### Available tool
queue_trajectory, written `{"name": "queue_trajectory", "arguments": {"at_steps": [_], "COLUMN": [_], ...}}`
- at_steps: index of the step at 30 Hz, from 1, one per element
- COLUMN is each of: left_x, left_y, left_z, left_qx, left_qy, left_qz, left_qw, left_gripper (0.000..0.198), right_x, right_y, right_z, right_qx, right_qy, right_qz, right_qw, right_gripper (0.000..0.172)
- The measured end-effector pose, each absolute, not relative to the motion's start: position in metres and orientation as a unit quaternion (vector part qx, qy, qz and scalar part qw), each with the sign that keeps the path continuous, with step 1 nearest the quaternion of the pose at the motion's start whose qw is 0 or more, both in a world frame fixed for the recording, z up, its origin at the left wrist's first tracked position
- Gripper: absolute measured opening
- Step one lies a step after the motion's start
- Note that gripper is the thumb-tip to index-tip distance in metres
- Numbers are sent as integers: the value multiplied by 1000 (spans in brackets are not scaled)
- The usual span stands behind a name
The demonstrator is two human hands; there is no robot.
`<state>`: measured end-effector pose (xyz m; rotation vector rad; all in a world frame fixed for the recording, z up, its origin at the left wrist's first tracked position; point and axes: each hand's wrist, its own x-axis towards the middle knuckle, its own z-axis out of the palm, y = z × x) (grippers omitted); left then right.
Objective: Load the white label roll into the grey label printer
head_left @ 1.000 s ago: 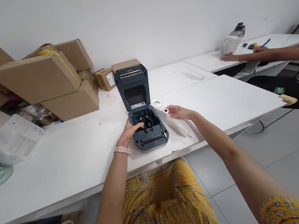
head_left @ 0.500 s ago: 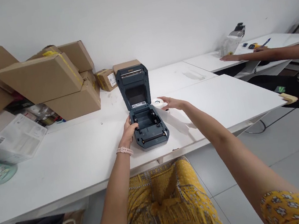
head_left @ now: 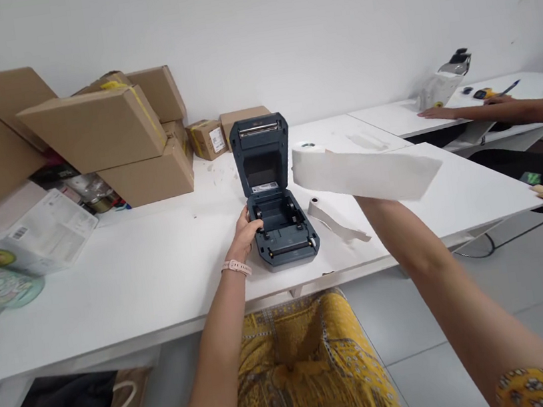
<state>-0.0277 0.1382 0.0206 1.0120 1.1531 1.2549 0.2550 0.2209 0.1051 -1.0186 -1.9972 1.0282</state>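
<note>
At the near edge of a white table (head_left: 160, 273), the left hand (head_left: 244, 235), half curled, grips the left wall of an open dark printer (head_left: 273, 196), thumb over its rim. Just right of the printer lies a small paper roll (head_left: 319, 209). Beyond it is the large paper roll (head_left: 310, 163), nearer the right hand — hidden behind the roll's long strip (head_left: 383, 175), its grip impossible to tell. That strip stretches rightward, away from the printer.

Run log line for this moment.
left hand: on left side of open dark blue-grey plastic printer; right hand: hidden behind loose strip of large white paper roll; small white paper roll: on white table, beside printer
</note>
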Motion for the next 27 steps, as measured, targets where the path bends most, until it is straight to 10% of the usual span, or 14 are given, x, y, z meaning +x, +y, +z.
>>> {"name": "queue_trajectory", "arguments": {"at_steps": [10, 27], "left_x": [-39, -32], "left_y": [138, 138], "left_z": [12, -7], "left_qx": [412, 346], "left_qy": [447, 393], "left_qz": [536, 590], "left_qw": [586, 614], "left_gripper": [91, 85], "right_x": [166, 159], "right_y": [188, 185], "right_z": [136, 140], "right_qx": [-344, -368], "right_qy": [-900, -891], "right_qz": [267, 245], "right_qw": [16, -100], "right_gripper": [80, 94]}}
